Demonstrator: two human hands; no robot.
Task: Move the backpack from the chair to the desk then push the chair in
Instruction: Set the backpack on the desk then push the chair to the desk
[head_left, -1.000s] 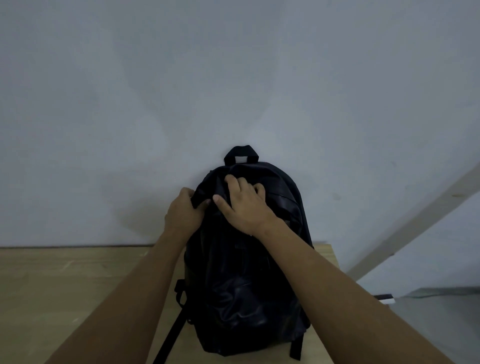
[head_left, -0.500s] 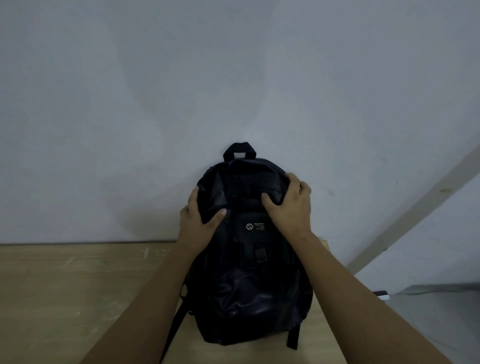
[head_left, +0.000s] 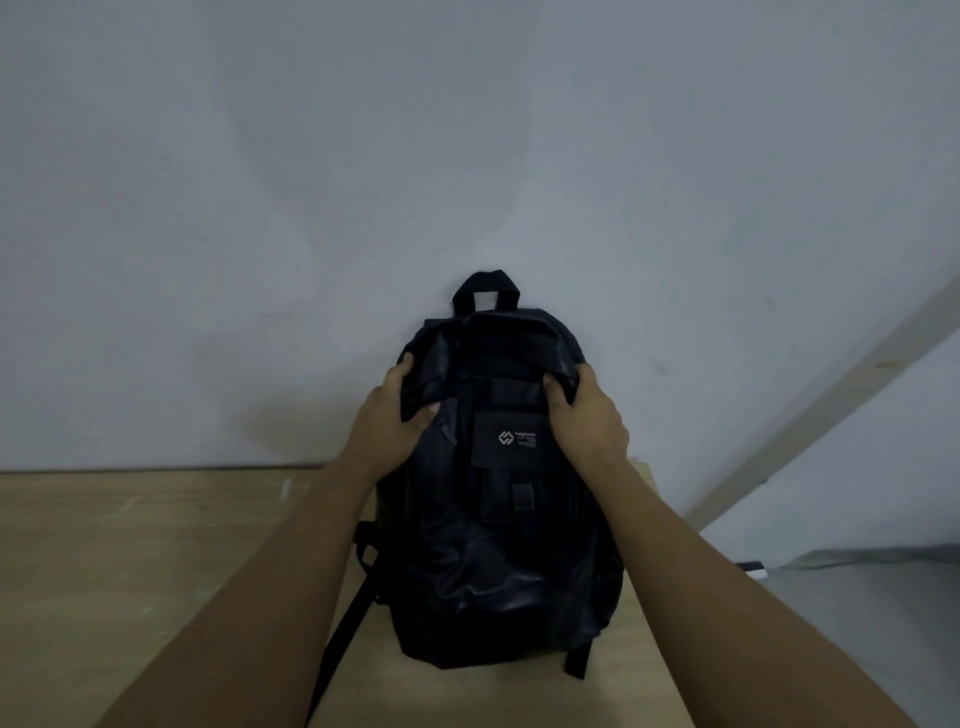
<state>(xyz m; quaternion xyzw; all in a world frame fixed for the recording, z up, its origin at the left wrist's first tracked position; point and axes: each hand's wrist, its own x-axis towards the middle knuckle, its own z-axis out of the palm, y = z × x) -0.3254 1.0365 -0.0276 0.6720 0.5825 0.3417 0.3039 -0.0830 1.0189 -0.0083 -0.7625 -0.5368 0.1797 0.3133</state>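
Both hands shifted: left hand (head_left: 387, 423), right hand (head_left: 587, 415) gripping backpack (head_left: 498, 519) sides.

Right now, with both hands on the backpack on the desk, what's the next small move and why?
Probably let go with both hands. The backpack already stands on the desk, its top near the wall, with the left hand and right hand gripping its upper sides. The chair, out of view, is not yet pushed in.

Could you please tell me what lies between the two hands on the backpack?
In the head view, the left hand and right hand grip the backpack; between them lies its front panel with the white logo patch.
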